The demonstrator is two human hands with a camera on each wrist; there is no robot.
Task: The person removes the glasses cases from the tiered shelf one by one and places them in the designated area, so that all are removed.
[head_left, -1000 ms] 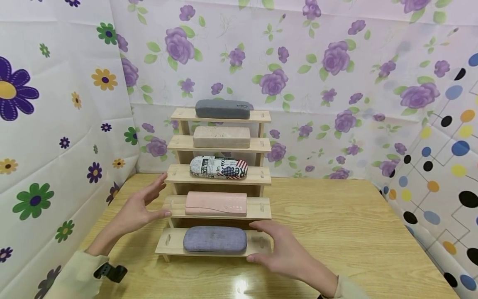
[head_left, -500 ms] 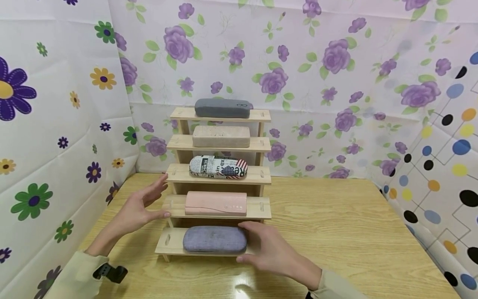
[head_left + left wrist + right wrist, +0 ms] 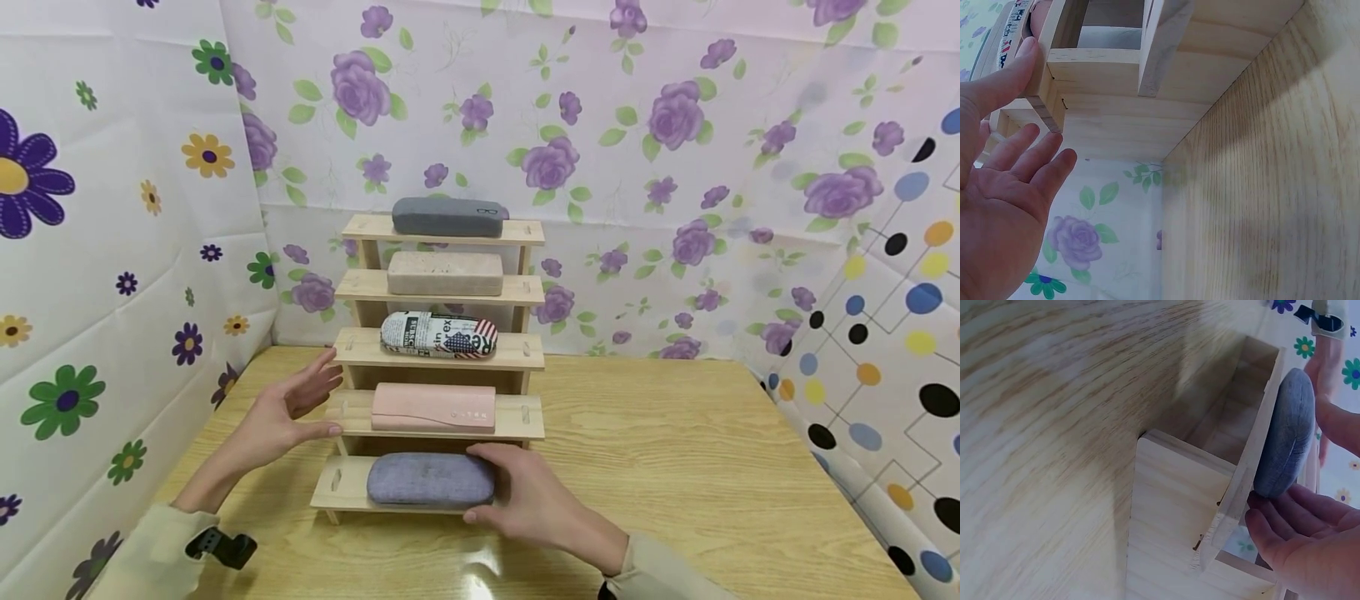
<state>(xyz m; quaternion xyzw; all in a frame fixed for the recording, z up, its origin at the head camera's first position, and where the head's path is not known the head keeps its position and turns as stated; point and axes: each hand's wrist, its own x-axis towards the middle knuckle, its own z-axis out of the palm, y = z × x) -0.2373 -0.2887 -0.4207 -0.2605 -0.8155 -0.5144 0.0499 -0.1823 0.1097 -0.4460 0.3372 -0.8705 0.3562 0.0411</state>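
Observation:
A blue-grey fabric glasses case [image 3: 427, 479] lies on the lowest step of a wooden tiered rack [image 3: 341, 483]. Around its right end stands my right hand [image 3: 536, 504], with the thumb in front and the fingers behind. In the right wrist view the fingers [image 3: 1297, 515] are right at the end of the case and the thumb is spread away from them. My left hand [image 3: 277, 421] is beside the rack's left edge and holds nothing. Its fingers [image 3: 1054, 172] are extended and the thumb lies along a step's end in the left wrist view.
Higher steps carry a pink case [image 3: 435, 407], a newsprint-patterned case [image 3: 438, 335], a beige case [image 3: 445, 273] and a dark grey case [image 3: 447, 217]. The rack stands on a wooden table [image 3: 660, 467]. Patterned cloth [image 3: 675, 275] hangs behind and on both sides.
My right hand has moved left, from the right end of the lowest step to around the case's right end. The left hand and the cases have stayed in place.

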